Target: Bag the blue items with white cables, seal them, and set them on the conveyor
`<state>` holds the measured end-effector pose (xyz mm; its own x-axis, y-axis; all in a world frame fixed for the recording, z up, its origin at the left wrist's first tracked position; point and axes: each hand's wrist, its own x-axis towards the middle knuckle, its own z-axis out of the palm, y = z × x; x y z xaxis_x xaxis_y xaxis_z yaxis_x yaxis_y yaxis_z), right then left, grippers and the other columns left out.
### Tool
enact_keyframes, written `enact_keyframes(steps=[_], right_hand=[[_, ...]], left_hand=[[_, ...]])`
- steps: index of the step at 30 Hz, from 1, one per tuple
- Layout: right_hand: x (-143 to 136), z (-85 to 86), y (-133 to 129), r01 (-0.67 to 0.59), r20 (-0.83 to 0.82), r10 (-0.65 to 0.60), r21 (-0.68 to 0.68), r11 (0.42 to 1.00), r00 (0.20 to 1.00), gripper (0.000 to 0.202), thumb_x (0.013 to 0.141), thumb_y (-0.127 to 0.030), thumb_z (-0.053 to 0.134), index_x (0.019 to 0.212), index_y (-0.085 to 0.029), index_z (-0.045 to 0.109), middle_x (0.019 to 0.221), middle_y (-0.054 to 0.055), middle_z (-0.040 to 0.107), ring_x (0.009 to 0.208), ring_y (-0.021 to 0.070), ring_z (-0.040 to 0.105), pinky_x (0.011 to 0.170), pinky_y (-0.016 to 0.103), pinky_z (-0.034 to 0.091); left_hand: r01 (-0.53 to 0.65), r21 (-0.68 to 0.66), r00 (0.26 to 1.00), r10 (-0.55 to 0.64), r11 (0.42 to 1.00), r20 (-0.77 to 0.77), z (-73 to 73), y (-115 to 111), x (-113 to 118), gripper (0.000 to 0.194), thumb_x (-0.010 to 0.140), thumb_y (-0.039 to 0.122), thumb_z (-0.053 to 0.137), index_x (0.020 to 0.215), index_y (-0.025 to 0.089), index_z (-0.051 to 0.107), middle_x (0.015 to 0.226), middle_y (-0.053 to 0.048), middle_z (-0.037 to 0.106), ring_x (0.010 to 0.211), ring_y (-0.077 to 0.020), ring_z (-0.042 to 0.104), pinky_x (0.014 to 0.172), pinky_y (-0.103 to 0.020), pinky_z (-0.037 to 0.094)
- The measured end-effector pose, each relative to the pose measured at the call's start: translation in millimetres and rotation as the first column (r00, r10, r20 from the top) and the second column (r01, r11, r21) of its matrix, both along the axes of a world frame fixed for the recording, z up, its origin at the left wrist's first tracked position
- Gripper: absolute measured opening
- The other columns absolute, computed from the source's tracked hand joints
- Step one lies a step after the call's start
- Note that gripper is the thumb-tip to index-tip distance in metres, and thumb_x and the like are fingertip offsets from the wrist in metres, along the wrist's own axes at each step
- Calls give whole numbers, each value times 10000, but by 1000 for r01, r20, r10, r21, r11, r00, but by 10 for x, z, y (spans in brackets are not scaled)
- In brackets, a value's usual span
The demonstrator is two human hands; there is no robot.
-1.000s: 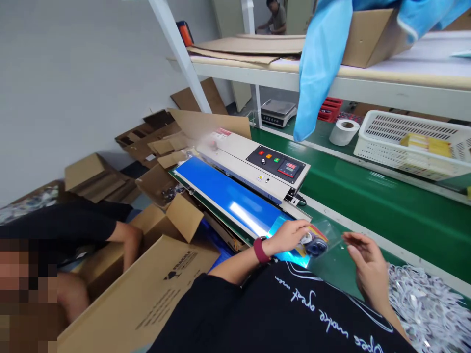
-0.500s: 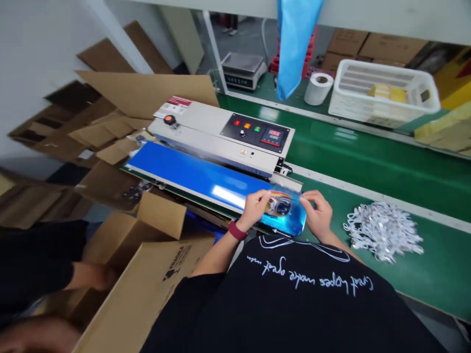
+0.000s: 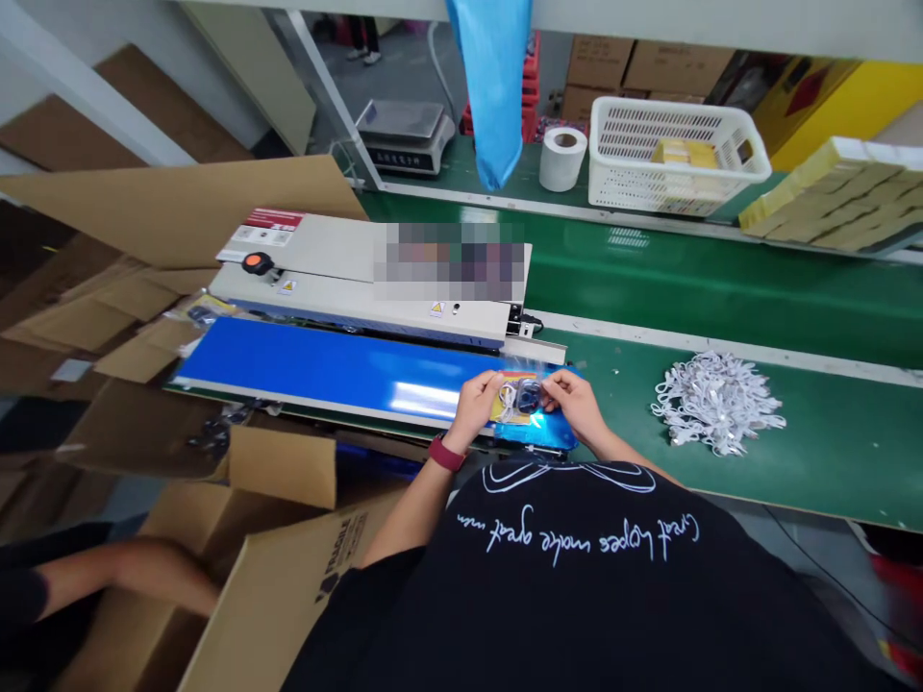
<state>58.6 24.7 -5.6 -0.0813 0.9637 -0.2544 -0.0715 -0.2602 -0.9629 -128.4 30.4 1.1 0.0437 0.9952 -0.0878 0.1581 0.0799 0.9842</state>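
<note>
Between my hands is a clear plastic bag [image 3: 519, 396] with a white cable, a dark rounded item and a yellow-and-red card inside. My left hand [image 3: 476, 404] pinches its left edge, with a dark red band on the wrist. My right hand [image 3: 573, 402] has its fingers closed on the bag's right side. Below the bag lies the right end of a blue conveyor belt [image 3: 324, 370]. Behind the belt stands a grey sealing machine [image 3: 324, 259] with an orange-centred knob; part of its front is pixelated.
A heap of white cables [image 3: 717, 402] lies on the green bench [image 3: 829, 432] at right. Behind are a white basket [image 3: 678, 183], a paper roll [image 3: 562, 159] and a scale [image 3: 404, 144]. A co-worker's arm [image 3: 122, 567] reaches into an open carton [image 3: 281, 567] at lower left.
My right hand has moved in closer to my left, onto the bag's side. The bag now lies flatter to view. The camera has turned right, and the co-worker's arm has shifted.
</note>
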Motion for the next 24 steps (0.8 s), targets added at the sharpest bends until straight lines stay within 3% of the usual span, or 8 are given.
enact_keyframes(steps=[6, 9, 12, 16, 24], right_hand=[[-11, -31, -39, 34, 83, -40, 73, 997, 996, 250, 765, -429, 597, 686, -205, 520, 516, -38, 534, 480, 120, 507, 494, 243, 407], [-41, -55, -60, 110, 259, -173, 238, 965, 950, 218, 792, -364, 546, 650, -206, 499, 542, -39, 501, 513, 118, 477, 529, 250, 390], [-88, -109, -61, 178, 367, -309, 349, 920, 877, 202, 794, -314, 507, 624, -207, 482, 556, -37, 475, 535, 119, 450, 539, 250, 372], [-133, -173, -8, 225, 348, -325, 298, 928, 879, 176, 779, -292, 485, 621, -216, 473, 529, -38, 470, 518, 126, 449, 511, 246, 365], [-265, -176, 135, 251, 269, -286, 157, 955, 920, 201, 768, -350, 505, 616, -221, 482, 466, -46, 487, 412, 115, 464, 434, 234, 372]], left_hand=[[-18, 31, 1000, 18, 999, -8, -37, -4, 12, 269, 834, 371, 518, 672, 159, 550, 634, 15, 494, 617, -116, 439, 590, -218, 354], [-101, 17, 993, 102, 995, -51, -94, 15, 48, 316, 810, 319, 520, 543, 165, 450, 541, 33, 392, 547, -99, 368, 528, -216, 303], [-207, -81, 978, 209, 975, 9, -141, 89, 104, 315, 750, 240, 513, 484, 172, 359, 488, 46, 316, 491, -83, 305, 478, -216, 244], [-210, -237, 962, 244, 949, 124, -179, 222, 143, 252, 676, 225, 540, 476, 166, 398, 468, 53, 350, 465, -72, 321, 458, -205, 237], [-213, -305, 951, 269, 928, 154, -237, 410, -7, 167, 615, 260, 608, 523, 146, 528, 482, 35, 493, 447, -82, 417, 456, -200, 306]])
